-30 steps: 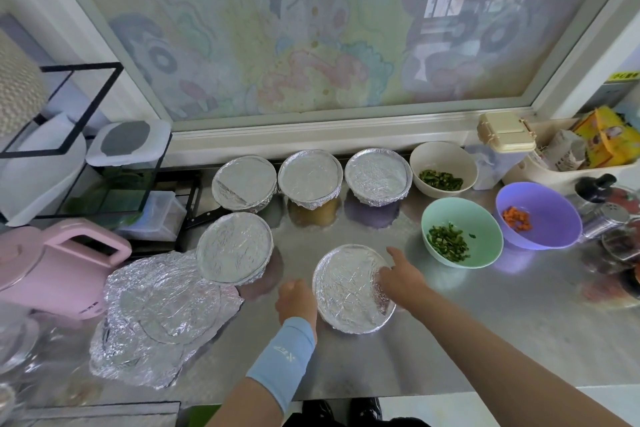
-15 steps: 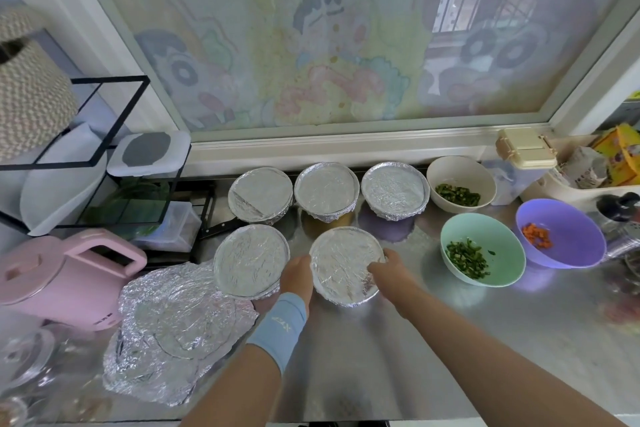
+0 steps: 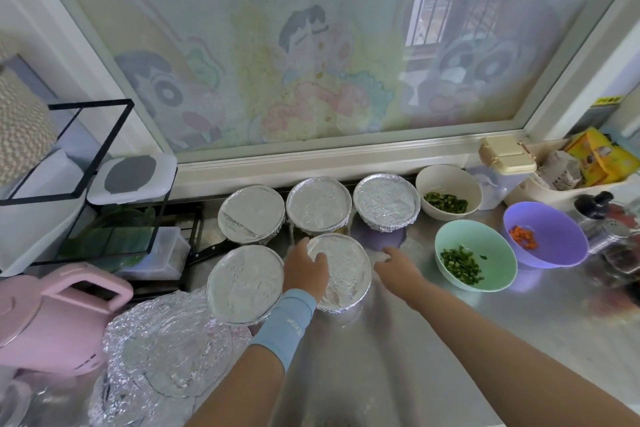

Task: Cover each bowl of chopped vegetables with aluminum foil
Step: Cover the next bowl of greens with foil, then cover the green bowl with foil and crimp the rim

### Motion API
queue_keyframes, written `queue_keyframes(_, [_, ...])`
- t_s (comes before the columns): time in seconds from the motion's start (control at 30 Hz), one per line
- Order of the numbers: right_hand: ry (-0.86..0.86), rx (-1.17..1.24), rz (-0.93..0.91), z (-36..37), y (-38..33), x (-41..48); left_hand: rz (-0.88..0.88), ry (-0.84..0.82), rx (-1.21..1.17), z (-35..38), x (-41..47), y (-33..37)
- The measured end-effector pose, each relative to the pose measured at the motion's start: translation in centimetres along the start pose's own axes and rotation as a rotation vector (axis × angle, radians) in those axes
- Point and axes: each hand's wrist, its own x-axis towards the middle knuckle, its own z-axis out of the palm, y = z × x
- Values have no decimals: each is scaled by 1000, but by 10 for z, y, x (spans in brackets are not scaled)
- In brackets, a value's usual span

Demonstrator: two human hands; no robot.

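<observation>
Foil-covered bowl [image 3: 341, 270] sitting centre counter; your left hand [image 3: 306, 269] resting flat on foil, fingers spread; your right hand [image 3: 398, 267] hovering at 3 o'clock, open, holding nothing.

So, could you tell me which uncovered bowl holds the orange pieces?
The purple bowl at far right; the green bowl and cream bowl hold chopped greens.
</observation>
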Motion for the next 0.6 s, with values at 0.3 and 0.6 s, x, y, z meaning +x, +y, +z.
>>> queue_keyframes(0.3, [204,-384,-103,-117,33,14,124,-328,35,95,-2,82])
queue_keyframes(0.6, [120,-947,-152,-199,70,53,-14,-427,218,206,-1,116])
